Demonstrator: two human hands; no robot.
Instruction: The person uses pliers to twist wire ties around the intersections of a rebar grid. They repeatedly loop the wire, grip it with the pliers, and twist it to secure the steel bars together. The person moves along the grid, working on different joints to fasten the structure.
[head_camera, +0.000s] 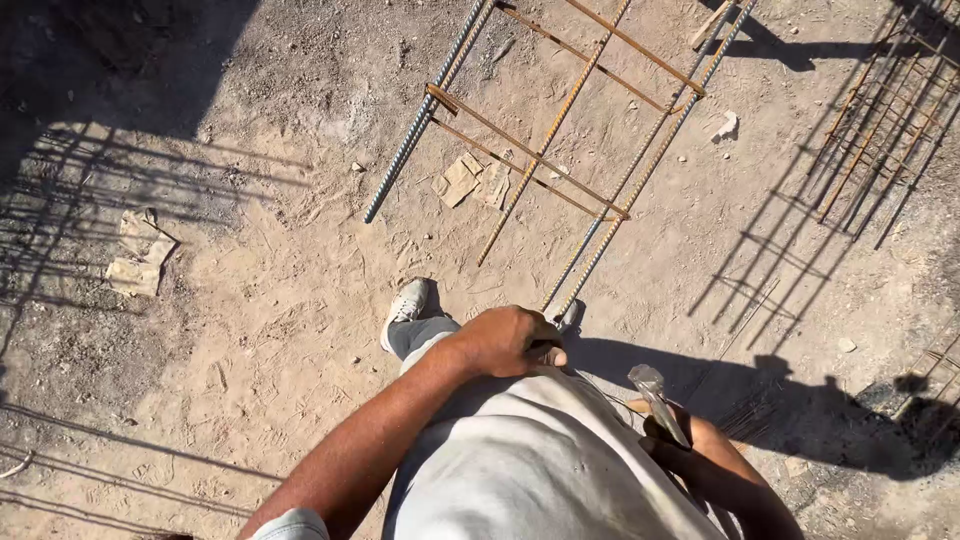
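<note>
My left hand (508, 340) is curled into a fist in front of my waist, over my pale shirt; nothing shows inside it. My right hand (690, 445), low at the right and partly in shadow, grips a metal hand tool (655, 398) whose shiny head points up and away. On the dirt just beyond my shoes (405, 305) lies a rebar cage (560, 130): long ribbed bars crossed by rusty ties. Its near end stops close to my right foot (570, 316).
Sandy ground all around. Torn paper scraps lie at the left (140, 252) and under the cage (460, 180). A stone (725, 126) sits right of the cage. More rebar (885, 120) lies at the upper right, casting grid shadows.
</note>
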